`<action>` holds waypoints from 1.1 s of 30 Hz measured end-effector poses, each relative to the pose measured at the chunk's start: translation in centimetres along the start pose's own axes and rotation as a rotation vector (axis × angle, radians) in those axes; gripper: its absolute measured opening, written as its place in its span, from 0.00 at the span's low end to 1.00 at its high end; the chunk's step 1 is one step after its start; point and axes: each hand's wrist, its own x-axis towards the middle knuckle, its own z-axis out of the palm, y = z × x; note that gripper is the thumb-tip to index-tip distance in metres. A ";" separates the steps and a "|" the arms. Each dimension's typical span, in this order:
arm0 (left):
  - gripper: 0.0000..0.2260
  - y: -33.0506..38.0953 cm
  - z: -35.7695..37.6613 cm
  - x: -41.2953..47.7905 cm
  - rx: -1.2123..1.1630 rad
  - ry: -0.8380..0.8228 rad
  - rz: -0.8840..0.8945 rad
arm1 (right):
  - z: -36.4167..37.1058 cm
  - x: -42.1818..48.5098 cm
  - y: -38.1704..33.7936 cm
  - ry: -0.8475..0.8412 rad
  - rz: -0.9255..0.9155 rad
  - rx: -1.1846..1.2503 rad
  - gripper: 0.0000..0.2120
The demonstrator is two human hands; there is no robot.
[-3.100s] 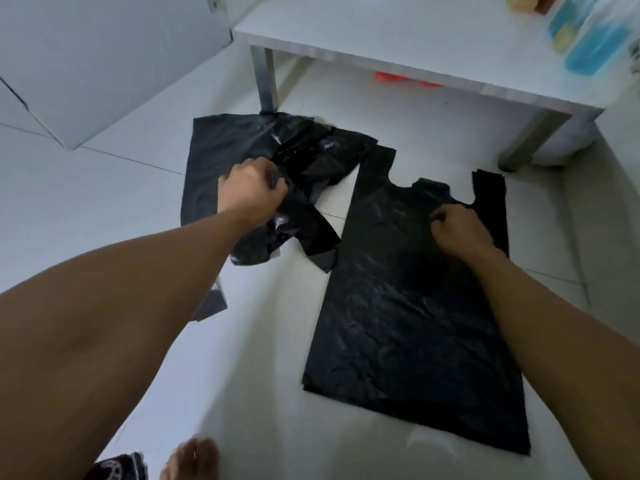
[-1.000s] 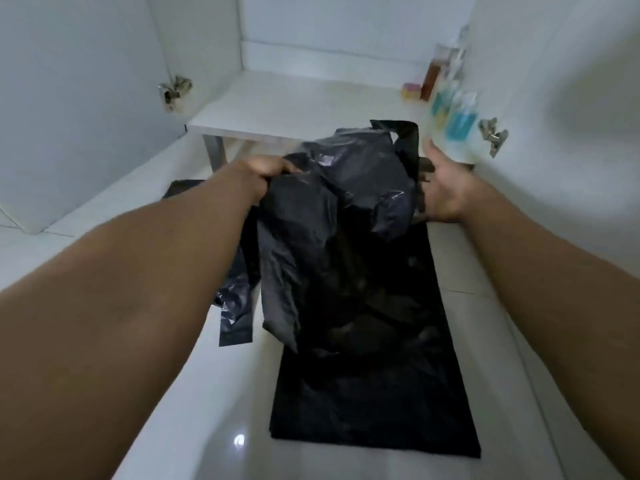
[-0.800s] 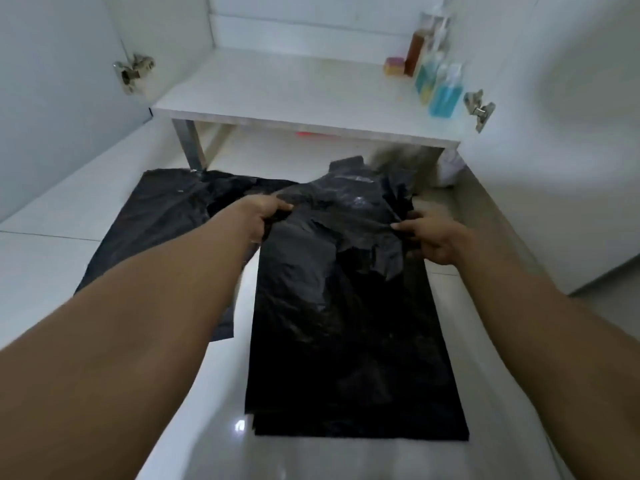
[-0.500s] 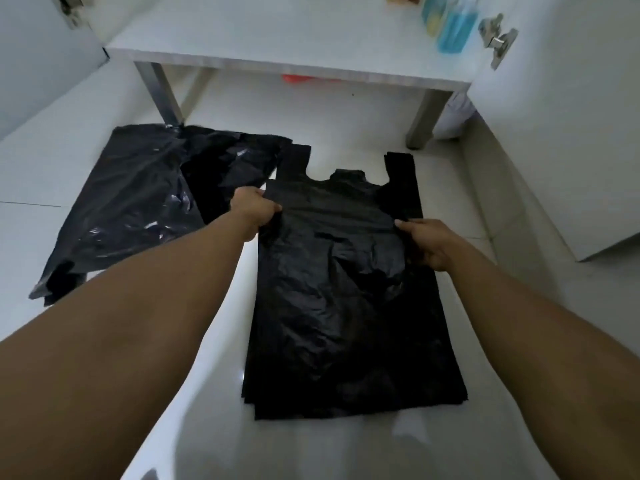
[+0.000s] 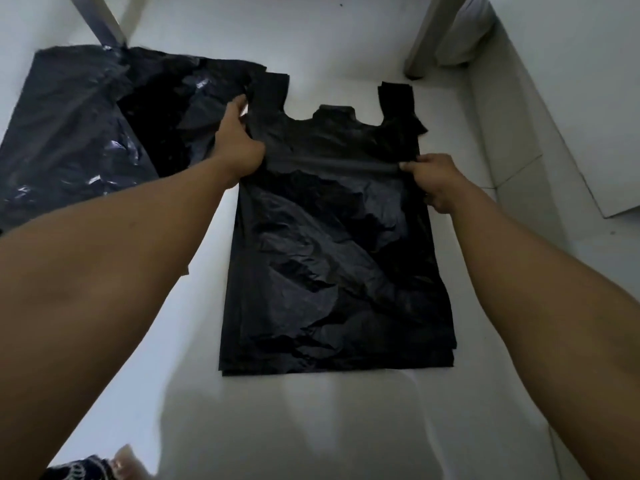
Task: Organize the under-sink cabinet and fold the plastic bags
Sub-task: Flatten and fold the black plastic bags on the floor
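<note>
Bag (image 5: 332, 244), black, vest-type, lying flat on top of a stack (image 5: 448, 355) of like bags on the white floor (image 5: 311, 427). The left hand (image 5: 239, 143) grips the bag's left edge just below the left handle, with the fingers curled at the edge and the thumb pointing up along the handle. The right hand (image 5: 433, 181) pinches the right edge at about the same height, fingers curled round the plastic. A taut ridge of plastic runs straight from one grip to the other.

Both handles and the neck cutout lie beyond the grips. The creased body of the bag spreads from the grips toward the person, and its bottom edge is far from both hands. Outboard of the left grip, a pile (image 5: 86, 133) of loose, crumpled black bags reaches the left handle. One metal leg (image 5: 100, 22) stands beyond that pile, and a second leg (image 5: 420, 32) stands beyond the right grip. A foot (image 5: 121, 462) shows at the lower edge, well apart from both grips.

Compared with 1.0 s ago, the bag, then held up in the air and bunched between the hands, now lies spread on the stack. Compared with 0.5 s ago, both hands hold the same edges, the ridge between them has appeared, and the view has tipped downward.
</note>
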 end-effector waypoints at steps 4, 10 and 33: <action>0.24 0.1 -0.4 0.6 0.162 -0.023 -0.007 | -0.9 0.7 -0.1 -0.089 0.069 0.161 0.15; 0.29 1.5 -0.7 1.1 0.406 0.040 0.142 | -1.3 1.8 0.4 0.059 -0.018 0.169 0.07; 0.39 1.9 0.5 6.1 0.368 -0.104 0.181 | -1.1 4.9 0.4 -0.003 -0.500 -0.339 0.30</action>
